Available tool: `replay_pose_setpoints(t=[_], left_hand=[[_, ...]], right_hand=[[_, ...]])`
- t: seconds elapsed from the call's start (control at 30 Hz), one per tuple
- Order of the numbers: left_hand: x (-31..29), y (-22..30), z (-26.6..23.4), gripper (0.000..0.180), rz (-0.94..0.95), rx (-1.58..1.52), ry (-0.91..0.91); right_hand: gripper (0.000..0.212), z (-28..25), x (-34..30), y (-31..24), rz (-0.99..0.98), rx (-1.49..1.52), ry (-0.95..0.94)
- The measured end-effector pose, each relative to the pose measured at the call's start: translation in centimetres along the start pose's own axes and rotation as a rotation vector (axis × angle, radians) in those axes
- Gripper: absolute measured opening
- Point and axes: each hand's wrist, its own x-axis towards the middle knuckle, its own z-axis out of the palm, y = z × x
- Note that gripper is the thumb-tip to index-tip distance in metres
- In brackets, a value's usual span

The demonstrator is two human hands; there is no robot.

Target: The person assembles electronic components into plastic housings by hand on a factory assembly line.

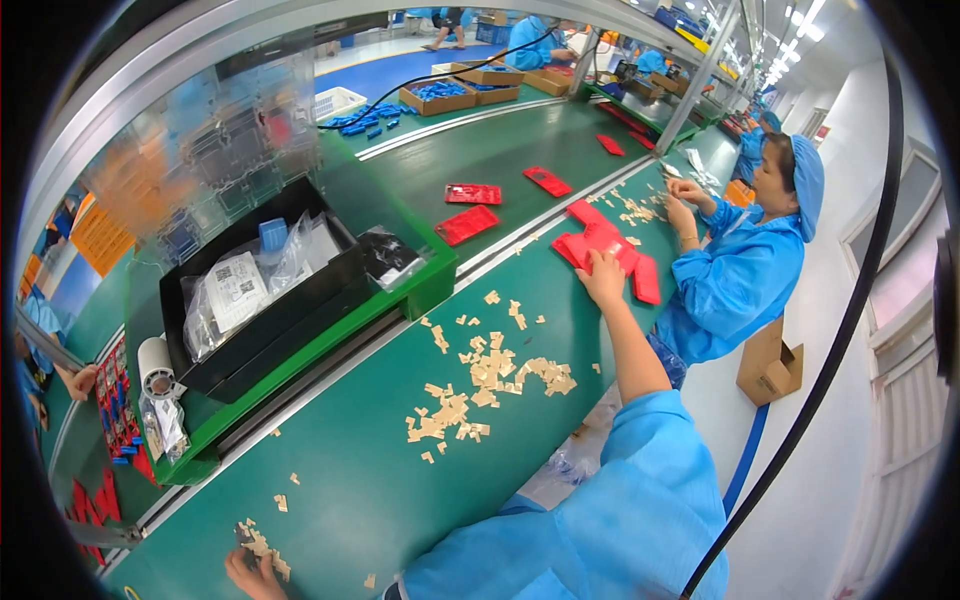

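Panels, red — under/beyond fingers of R hand — on grn bench

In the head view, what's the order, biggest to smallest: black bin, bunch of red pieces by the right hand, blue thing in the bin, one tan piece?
Black bin
Bunch of red pieces
Blue thing
One tan piece
That's how big they look; being nearer the camera can make things look bigger.

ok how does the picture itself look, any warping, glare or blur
Head view: metal frame bows along the dark rim; ceiling lights burn out white at upper right; clear plastic at upper left looks hazy, while the right hand and red pieces read fairly sharp.
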Motion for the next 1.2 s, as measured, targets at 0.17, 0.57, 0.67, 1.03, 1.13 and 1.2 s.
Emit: replay_pose_setpoints(t=[0.17, 0.57, 0.67, 1.03, 1.13, 1.2], left_hand=[[0.7, -0.5, -0.4, 0.023, -0.066, -0.194, -0.232], [3.3, 5.3, 0.2, 0.015, -0.036, -0.212, -0.100], [3.4, 5.6, -0.9, 0.011, -0.146, -0.346, -0.100], [4.9, 4.7, -0.7, 0.017, 0.055, -0.265, -0.322], [3.6, 1.9, -1.2, 0.018, 0.016, -0.402, -0.184], [5.4, 2.8, -1.2, 0.016, -0.104, -0.524, -0.216]], right_hand=[[0.024, -1.3, 0.0, -0.3, -0.128, 0.122, 0.226], [0.022, -7.4, -20.5, -19.6, -0.278, 1.401, -0.339], [0.018, -8.1, -25.5, -23.2, -0.358, 1.331, -0.585], [0.029, -9.9, -32.2, -25.5, -1.090, 0.875, -0.307], [0.030, -10.0, -32.1, -26.1, -1.138, 0.889, -0.365], [0.029, -9.3, -32.3, -25.9, -1.145, 0.869, -0.313]])
